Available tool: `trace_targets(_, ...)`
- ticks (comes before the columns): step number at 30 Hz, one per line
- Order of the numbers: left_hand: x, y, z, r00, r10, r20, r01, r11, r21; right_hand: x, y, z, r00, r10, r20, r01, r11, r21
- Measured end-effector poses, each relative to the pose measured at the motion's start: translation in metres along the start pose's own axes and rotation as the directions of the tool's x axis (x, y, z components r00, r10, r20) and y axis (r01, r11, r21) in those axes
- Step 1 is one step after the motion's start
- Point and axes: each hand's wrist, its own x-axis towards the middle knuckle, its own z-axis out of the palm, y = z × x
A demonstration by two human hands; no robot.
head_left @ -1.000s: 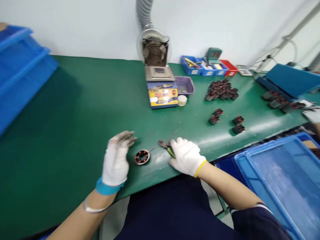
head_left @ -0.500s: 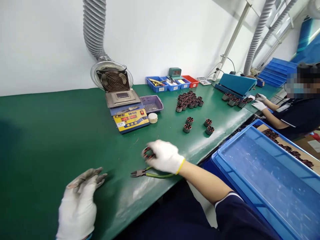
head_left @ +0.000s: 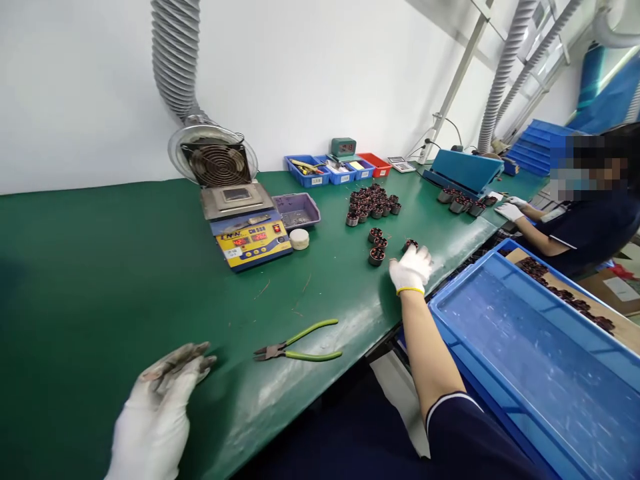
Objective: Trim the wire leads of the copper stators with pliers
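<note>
Stators [head_left: 376, 253] sit loose on the desk [head_left: 100, 267], right of the solder pot [head_left: 247, 233]. Right hand [head_left: 411, 269] reaches over one at their edge; grip hidden, can't tell. Left hand [head_left: 155, 413] rests flat, fingers spread, left of the cutters [head_left: 295, 347], which lie free.

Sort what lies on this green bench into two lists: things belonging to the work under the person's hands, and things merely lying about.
In hand:
right hand on a small wound coil
coils beside it
coil heap
green-handled cutters
left hand, resting on the bench

Lying about:
solder pot
purple tray
white disc
parts bins
extraction fan
</note>
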Motion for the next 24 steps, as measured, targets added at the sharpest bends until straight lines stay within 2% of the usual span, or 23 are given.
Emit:
trace_targets(3,0.0,-0.002,-0.003,1.0,-0.008,0.021,0.008,1.0,-0.03,0.006,0.008,0.005,0.991,0.097,0.091,-0.095,0.995,-0.031)
trace_targets(7,0.0,-0.01,-0.007,0.998,0.012,0.068,-0.011,1.0,-0.016,0.006,0.015,0.004,0.987,0.086,0.133,-0.089,0.996,0.019)
trace_targets(11,0.002,-0.018,-0.007,0.992,0.039,0.118,-0.038,0.999,-0.014,-0.008,0.018,-0.011,0.984,0.072,0.165,-0.088,0.992,0.09)
trace_targets(13,0.002,-0.018,-0.004,0.987,0.072,0.144,-0.072,0.997,-0.006,-0.03,0.013,-0.024,0.989,-0.025,0.148,-0.001,0.986,0.169)
trace_targets(14,0.001,-0.017,-0.003,0.982,0.098,0.164,-0.099,0.995,0.001,-0.046,0.007,-0.032,0.986,-0.118,0.121,0.086,0.967,0.241)
trace_targets(15,-0.001,-0.016,-0.003,0.972,0.126,0.2,-0.134,0.991,0.022,-0.066,-0.001,-0.041,0.961,-0.271,0.061,0.23,0.9,0.37)
trace_targets(16,-0.004,-0.014,-0.002,0.954,0.165,0.25,-0.185,0.981,0.061,-0.088,-0.01,-0.05,0.904,-0.427,-0.014,0.374,0.776,0.507)
trace_targets(17,-0.007,-0.011,-0.003,0.928,0.207,0.31,-0.253,0.96,0.118,-0.112,-0.021,-0.059,0.797,-0.602,-0.054,0.501,0.607,0.617)
trace_targets(18,-0.012,-0.008,-0.003,0.89,0.242,0.387,-0.333,0.924,0.189,-0.135,-0.032,-0.067,0.673,-0.738,-0.046,0.553,0.461,0.694)
trace_targets(19,-0.017,-0.006,-0.004,0.846,0.276,0.456,-0.42,0.872,0.252,-0.158,-0.042,-0.074,0.527,-0.85,-0.019,0.591,0.351,0.726)
trace_targets(20,-0.022,-0.004,-0.005,0.803,0.3,0.515,-0.499,0.81,0.308,-0.177,-0.052,-0.079,0.379,-0.925,-0.006,0.617,0.248,0.747)
trace_targets(21,-0.028,-0.004,-0.006,0.767,0.319,0.557,-0.567,0.743,0.355,-0.193,-0.06,-0.083,0.263,-0.965,0.007,0.633,0.178,0.753)
trace_targets(22,-0.033,-0.004,-0.008,0.744,0.335,0.578,-0.617,0.677,0.402,-0.204,-0.066,-0.083,0.17,-0.985,0.014,0.651,0.122,0.749)
trace_targets(23,-0.038,-0.006,-0.008,0.733,0.345,0.586,-0.647,0.618,0.446,-0.211,-0.071,-0.082,0.108,-0.994,0.025,0.661,0.09,0.745)
trace_targets(24,-0.042,-0.009,-0.009,0.731,0.359,0.58,-0.664,0.571,0.483,-0.214,-0.073,-0.079,0.079,-0.996,0.038,0.67,0.081,0.738)
